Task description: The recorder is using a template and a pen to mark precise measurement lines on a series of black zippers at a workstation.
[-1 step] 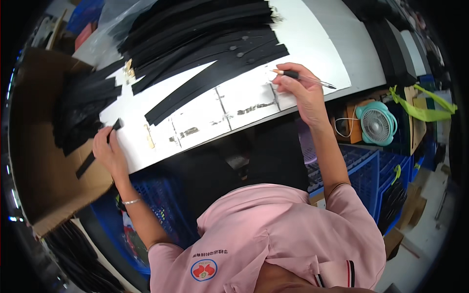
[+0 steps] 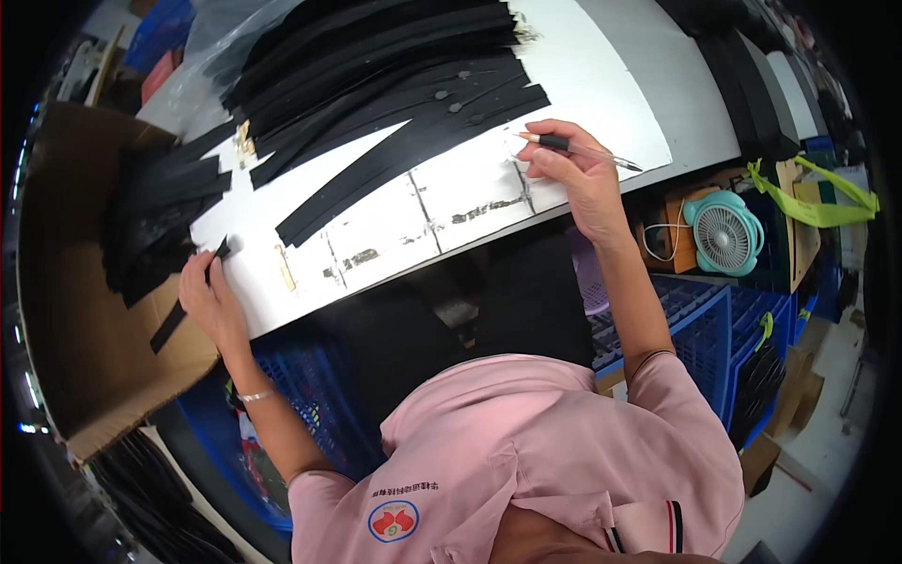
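My left hand is closed on a narrow black fabric strip at the left end of the white board. One end of this strip pokes up past my fingers; the other hangs over the cardboard box. In my right hand, a pen lies between the fingers, its clear barrel slanting down to the right. A single black strip rests on the board between my hands. Behind it many more are heaped in a pile. Dark marks and ruled lines show along the near side of the board.
An open cardboard box stands at the left, with black strips draped into it. A turquoise fan sits below the table's right side. Blue crates are under the table. A clear plastic bag lies at the back left.
The strip in my left hand has shifted slightly down toward me. The right hand and pen are nearly still. The whole view has moved a little.
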Demonstrator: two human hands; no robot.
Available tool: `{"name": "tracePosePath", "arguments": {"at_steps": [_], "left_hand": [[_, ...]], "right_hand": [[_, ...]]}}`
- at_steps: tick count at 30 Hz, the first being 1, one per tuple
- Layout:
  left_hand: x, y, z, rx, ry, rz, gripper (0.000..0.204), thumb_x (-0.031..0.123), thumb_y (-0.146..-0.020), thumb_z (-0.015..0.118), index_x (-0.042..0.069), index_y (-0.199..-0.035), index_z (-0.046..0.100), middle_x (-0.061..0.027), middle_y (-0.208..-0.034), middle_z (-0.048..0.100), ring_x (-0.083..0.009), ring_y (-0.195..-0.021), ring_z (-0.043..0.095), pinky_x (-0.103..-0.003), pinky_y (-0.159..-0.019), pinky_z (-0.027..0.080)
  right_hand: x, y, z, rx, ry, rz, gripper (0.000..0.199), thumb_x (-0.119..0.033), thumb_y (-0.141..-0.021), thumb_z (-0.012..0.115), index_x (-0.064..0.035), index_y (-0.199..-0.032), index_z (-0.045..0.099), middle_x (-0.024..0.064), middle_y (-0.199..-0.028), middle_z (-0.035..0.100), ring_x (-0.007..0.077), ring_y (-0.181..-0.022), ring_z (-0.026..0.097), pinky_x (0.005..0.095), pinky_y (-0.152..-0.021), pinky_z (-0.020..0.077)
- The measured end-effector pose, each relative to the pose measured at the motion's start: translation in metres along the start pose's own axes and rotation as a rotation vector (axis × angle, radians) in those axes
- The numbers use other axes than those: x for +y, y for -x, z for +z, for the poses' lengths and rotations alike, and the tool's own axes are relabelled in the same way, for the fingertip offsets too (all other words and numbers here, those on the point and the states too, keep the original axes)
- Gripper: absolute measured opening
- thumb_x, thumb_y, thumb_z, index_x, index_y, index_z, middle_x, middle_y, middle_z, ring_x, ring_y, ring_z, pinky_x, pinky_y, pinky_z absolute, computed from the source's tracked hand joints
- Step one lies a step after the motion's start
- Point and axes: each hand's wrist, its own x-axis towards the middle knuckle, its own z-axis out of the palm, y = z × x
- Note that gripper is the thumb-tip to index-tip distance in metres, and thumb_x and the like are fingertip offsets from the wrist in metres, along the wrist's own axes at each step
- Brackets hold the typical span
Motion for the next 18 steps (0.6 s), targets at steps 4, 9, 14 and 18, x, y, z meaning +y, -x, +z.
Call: {"name": "tracePosePath", "arguments": {"at_steps": [4, 9, 14, 18], "left_hand": [[0.094, 0.001, -0.030, -0.026, 0.184, 0.028, 0.015, 0.006, -0.097, 0.062, 0.001, -0.110, 0.068, -0.0150, -0.113, 0.070, -0.0319, -0.111, 0.064, -0.037, -0.098, 0.048], [0.195, 0.010, 0.006, -0.294, 0.457, 0.231, 0.015, 0.005, -0.091, 0.068, 0.002, -0.105, 0.068, -0.0120, -0.111, 0.069, -0.0296, -0.108, 0.063, -0.039, -0.102, 0.044], [0.261, 0.001, 0.054, -0.338, 0.642, 0.362, 0.024, 0.010, -0.086, 0.072, 0.002, -0.109, 0.067, -0.0138, -0.111, 0.067, -0.0324, -0.109, 0.060, -0.044, -0.104, 0.041], [0.263, -0.011, 0.055, -0.269, 0.622, 0.297, 0.025, 0.011, -0.092, 0.068, 0.000, -0.114, 0.068, -0.0165, -0.120, 0.067, -0.0338, -0.122, 0.059, -0.048, -0.112, 0.038]], "right_hand": [[0.003, 0.007, -0.007, 0.012, 0.083, -0.056, 0.031, -0.013, -0.097, 0.068, -0.0008, -0.124, 0.066, 0.0117, -0.104, 0.073, 0.0135, -0.090, 0.069, 0.0260, -0.078, 0.0560], [0.002, 0.005, 0.001, -0.064, 0.180, -0.060, 0.030, -0.017, -0.101, 0.061, -0.0009, -0.127, 0.065, 0.0123, -0.102, 0.075, 0.0124, -0.085, 0.070, 0.0273, -0.080, 0.0575], [-0.006, 0.013, 0.015, 0.031, 0.343, -0.092, 0.029, -0.015, -0.104, 0.056, 0.0010, -0.126, 0.065, 0.0146, -0.103, 0.075, 0.0155, -0.087, 0.071, 0.0281, -0.080, 0.0574], [0.007, 0.026, 0.010, 0.139, 0.416, -0.217, 0.026, -0.008, -0.097, 0.066, -0.0016, -0.122, 0.067, 0.0123, -0.102, 0.076, 0.0155, -0.088, 0.071, 0.0284, -0.078, 0.0553]]}}
